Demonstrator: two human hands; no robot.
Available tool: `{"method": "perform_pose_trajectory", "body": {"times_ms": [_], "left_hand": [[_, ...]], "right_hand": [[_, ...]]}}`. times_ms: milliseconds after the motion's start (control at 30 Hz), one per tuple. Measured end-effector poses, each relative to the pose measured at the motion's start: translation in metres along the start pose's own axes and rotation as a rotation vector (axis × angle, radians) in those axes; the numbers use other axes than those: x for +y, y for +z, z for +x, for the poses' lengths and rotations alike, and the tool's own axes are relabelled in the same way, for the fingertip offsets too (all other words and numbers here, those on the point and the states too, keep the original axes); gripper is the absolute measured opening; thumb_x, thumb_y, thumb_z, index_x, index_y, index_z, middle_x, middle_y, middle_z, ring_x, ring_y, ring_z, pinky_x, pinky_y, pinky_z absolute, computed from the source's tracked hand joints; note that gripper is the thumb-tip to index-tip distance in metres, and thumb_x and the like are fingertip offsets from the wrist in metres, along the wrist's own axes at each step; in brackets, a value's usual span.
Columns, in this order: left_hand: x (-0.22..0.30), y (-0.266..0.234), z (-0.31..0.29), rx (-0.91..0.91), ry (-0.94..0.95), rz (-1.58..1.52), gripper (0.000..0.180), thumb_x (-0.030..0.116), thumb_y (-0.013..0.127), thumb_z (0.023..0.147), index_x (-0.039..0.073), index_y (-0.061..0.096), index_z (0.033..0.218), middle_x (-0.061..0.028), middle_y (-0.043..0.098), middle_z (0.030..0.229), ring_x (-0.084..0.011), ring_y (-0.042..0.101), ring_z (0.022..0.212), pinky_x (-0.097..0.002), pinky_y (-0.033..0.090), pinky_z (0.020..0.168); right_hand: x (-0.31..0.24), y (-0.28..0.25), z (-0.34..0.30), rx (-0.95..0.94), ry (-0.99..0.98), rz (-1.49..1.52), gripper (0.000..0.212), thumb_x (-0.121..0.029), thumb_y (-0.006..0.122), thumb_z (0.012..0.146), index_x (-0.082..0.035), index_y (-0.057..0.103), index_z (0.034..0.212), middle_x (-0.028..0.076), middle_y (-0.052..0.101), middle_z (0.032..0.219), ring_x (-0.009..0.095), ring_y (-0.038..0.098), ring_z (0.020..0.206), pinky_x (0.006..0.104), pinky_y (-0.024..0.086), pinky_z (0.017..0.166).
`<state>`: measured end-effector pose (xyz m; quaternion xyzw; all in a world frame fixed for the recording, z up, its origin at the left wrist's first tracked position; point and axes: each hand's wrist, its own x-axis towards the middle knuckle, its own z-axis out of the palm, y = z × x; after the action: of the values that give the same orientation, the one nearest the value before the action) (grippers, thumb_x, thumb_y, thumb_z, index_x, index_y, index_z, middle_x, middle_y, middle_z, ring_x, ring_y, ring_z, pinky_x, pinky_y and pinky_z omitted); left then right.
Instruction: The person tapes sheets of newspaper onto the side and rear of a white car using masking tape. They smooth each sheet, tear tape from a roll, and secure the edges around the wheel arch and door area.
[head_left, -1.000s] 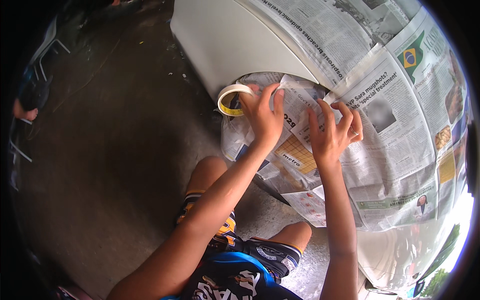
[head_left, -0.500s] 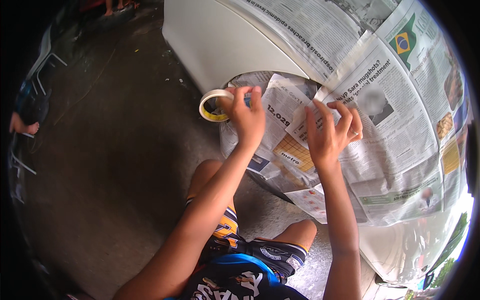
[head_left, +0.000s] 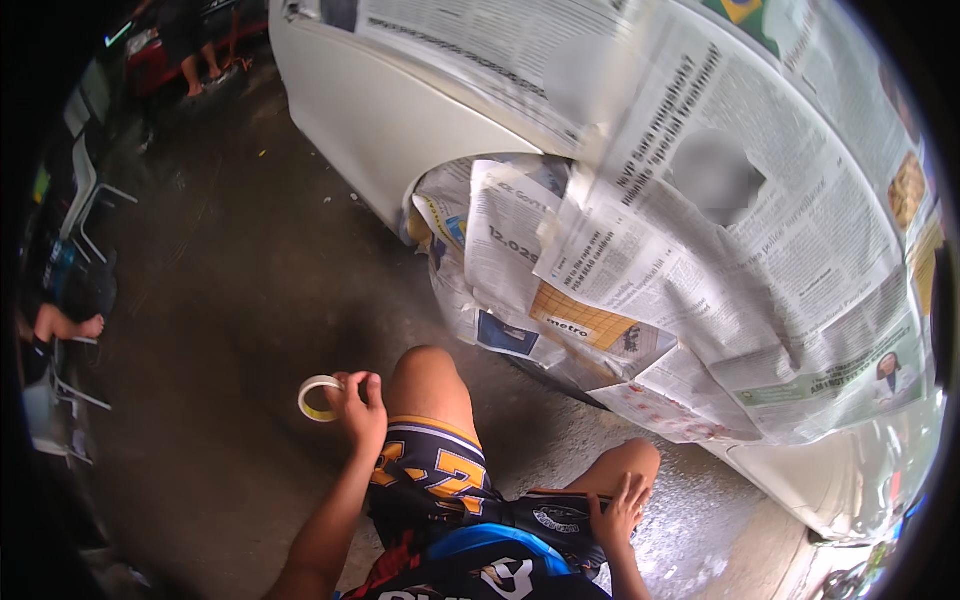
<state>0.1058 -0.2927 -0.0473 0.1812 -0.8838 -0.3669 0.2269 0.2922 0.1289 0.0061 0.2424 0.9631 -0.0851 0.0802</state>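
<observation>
Tape roll [head_left: 317, 415] and bold-headline newspaper [head_left: 690, 260]

Overall light, as my feed receives it: dim at left, brighter at right. Floor [head_left: 190, 260]: dark brown, a deeper soft shadow beside the tape roll [head_left: 308, 399]. Concrete patch [head_left: 690, 540], lower right: bright, speckled glare. White car panel [head_left: 380, 110]: pale, softly shaded toward its lower edge. Newspaper sheets [head_left: 640, 235]: well lit, fine print too soft for me to read, two grey areas smeared. White chair [head_left: 84, 185], left rim: blurred. Border: black, rounded, fisheye; I see straight edges bowed there.
</observation>
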Motion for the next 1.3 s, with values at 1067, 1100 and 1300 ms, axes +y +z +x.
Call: {"method": "perform_pose_trajectory", "body": {"times_ms": [1067, 1100, 1300], "left_hand": [[0.136, -0.066, -0.015, -0.494, 0.168, 0.335, 0.039, 0.032, 0.075, 0.088, 0.013, 0.064, 0.12, -0.0239, 0.052, 0.125, -0.0445, 0.051, 0.119, -0.0561, 0.042, 0.1], [0.142, -0.079, -0.014, -0.517, 0.162, 0.344, 0.04, 0.033, 0.074, 0.088, 0.013, 0.064, 0.12, -0.0241, 0.053, 0.125, -0.0446, 0.052, 0.118, -0.0562, 0.042, 0.1], [0.174, -0.145, -0.017, -0.657, 0.085, 0.579, 0.035, 0.036, 0.07, 0.087, 0.007, 0.07, 0.107, -0.022, 0.056, 0.117, -0.0396, 0.054, 0.112, -0.0516, 0.044, 0.097]], "right_hand": [[-0.029, -0.103, -0.081, 0.006, 0.001, -0.277, 0.099, -0.05, 0.075, 0.087, -0.007, 0.028, 0.162, 0.032, 0.035, 0.157, 0.051, 0.038, 0.142, 0.0613, 0.044, 0.107], [-0.032, -0.119, -0.084, 0.02, -0.043, -0.293, 0.09, -0.046, 0.075, 0.088, -0.006, 0.037, 0.158, 0.031, 0.048, 0.15, 0.048, 0.051, 0.135, 0.0594, 0.051, 0.1], [-0.036, -0.183, -0.089, -0.529, 0.002, -0.078, 0.103, -0.052, 0.069, 0.088, -0.008, 0.019, 0.166, 0.034, 0.014, 0.168, 0.051, 0.023, 0.154, 0.0677, 0.039, 0.111]]}}
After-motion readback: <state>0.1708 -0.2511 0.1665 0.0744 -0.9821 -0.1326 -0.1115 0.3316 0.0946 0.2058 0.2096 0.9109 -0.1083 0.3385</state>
